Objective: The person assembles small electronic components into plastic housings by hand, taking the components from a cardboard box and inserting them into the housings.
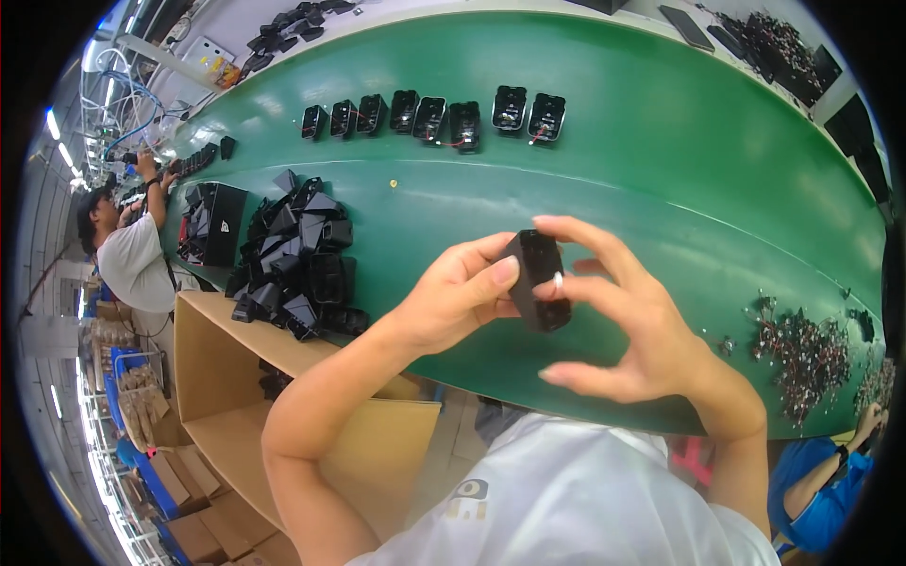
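Note:
My left hand (pixel 462 283) grips a small black plastic housing (pixel 543 274), an open-topped box, above the near part of the green table. Over the housing's far right side reaches my right hand (pixel 623 311), its fingers spread and its thumb well apart. One right fingertip is at the housing's opening, and a small white piece (pixel 558 281) shows there; I cannot make out whether it is a part or something on the finger. To the left lies a heap of similar black housings (pixel 302 245).
Several housings with wires inside (pixel 430 117) stand in a row at the back. Wired small parts (pixel 802 363) are piled at the right. A cardboard box (pixel 217 377) stands at the table's near left edge. Co-workers sit at the far left (pixel 137 255) and lower right (pixel 821 491).

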`<state>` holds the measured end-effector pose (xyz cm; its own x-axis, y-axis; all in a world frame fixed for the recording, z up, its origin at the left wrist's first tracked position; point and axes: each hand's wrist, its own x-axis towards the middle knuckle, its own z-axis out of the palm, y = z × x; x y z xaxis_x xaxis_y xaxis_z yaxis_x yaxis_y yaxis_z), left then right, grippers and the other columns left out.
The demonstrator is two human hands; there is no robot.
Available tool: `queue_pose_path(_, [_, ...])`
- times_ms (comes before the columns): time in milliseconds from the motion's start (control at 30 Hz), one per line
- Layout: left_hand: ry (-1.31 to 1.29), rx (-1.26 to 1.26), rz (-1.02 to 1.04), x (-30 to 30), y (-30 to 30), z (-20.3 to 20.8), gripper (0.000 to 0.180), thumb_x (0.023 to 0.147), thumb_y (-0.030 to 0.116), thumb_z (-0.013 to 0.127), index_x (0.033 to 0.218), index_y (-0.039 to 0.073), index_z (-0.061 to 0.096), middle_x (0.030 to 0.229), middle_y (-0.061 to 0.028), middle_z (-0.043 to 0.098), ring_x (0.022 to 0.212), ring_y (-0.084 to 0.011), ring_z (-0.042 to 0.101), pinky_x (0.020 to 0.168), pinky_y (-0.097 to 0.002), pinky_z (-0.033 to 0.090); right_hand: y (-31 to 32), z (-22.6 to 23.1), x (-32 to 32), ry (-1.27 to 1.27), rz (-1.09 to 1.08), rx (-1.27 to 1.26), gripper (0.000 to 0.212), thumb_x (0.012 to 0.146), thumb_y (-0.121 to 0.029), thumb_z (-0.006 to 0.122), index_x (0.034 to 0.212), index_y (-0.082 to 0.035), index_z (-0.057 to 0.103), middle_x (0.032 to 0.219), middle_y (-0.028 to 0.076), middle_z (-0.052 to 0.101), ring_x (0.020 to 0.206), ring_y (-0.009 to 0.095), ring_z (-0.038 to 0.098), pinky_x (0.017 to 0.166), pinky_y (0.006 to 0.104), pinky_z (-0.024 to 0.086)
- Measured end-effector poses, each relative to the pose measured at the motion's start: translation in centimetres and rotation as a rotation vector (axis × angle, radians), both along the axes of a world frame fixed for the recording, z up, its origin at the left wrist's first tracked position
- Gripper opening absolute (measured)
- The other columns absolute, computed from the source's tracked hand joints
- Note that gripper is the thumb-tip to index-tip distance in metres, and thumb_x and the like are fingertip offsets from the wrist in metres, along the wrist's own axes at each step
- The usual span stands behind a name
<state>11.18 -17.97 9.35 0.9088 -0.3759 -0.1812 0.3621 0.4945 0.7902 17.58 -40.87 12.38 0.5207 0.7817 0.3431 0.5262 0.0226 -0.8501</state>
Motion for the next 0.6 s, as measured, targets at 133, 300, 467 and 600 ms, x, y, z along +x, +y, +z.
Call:
queue_pose_path(133, [0.087, 0.049, 0.087, 0.1, -1.6, 0.8, 0.047, 0.106, 0.036, 0.053, 0.134, -0.001, 0.052, 0.122, -0.0118, 0.064, 0.111, -0.0203, 0.066, 0.101, -0.0402, 0.055, 0.4, -3.1, 1.2, 0.203, -0.013, 0.148, 0.031, 0.071, -0.004, 0.085, 0.097, -0.001, 0.069, 0.146, 0.023, 0.051, 0.136, 0.037, 0.05, 0.107, 0.0472, 0.045])
queue_pose_path(300, [0.165, 0.238, 0.147, 0.2, -1.8, 1.4, 0.049, 0.106, 0.042, 0.051, 0.127, -0.002, 0.056, 0.112, -0.0122, 0.068, 0.1, -0.0207, 0.069, 0.088, -0.0385, 0.06, 1.1, -4.9, 1.2, 0.498, 0.054, 0.171, 0.018, 0.075, -0.005, 0.085, 0.084, 0.0, 0.07, 0.149, 0.026, 0.048, 0.136, 0.035, 0.049, 0.107, 0.0461, 0.044])
queue_pose_path(467, [-0.5, 1.669, 0.227, 2.7, 2.5, 1.1, 0.044, 0.097, 0.044, 0.062, 0.088, 0.001, 0.069, 0.09, -0.0151, 0.071, 0.082, -0.0309, 0.069, 0.069, -0.0429, 0.053, 0.6, -5.7, 3.3, 0.549, -0.053, 0.133, 0.022, 0.075, -0.012, 0.086, 0.09, -0.002, 0.073, 0.143, 0.022, 0.056, 0.13, 0.031, 0.056, 0.107, 0.0437, 0.043])
queue_pose_path(600, [-0.642, 2.382, 0.586, 3.8, 11.5, -0.4, 0.045, 0.082, 0.039, 0.077, 0.107, 0.004, 0.063, 0.113, -0.0169, 0.062, 0.115, -0.0363, 0.055, 0.091, -0.0453, 0.046, -0.2, -5.7, 9.4, -0.247, -0.321, -0.268, 0.03, 0.07, -0.016, 0.086, 0.09, 0.0, 0.071, 0.141, 0.019, 0.059, 0.126, 0.037, 0.059, 0.105, 0.0439, 0.046])
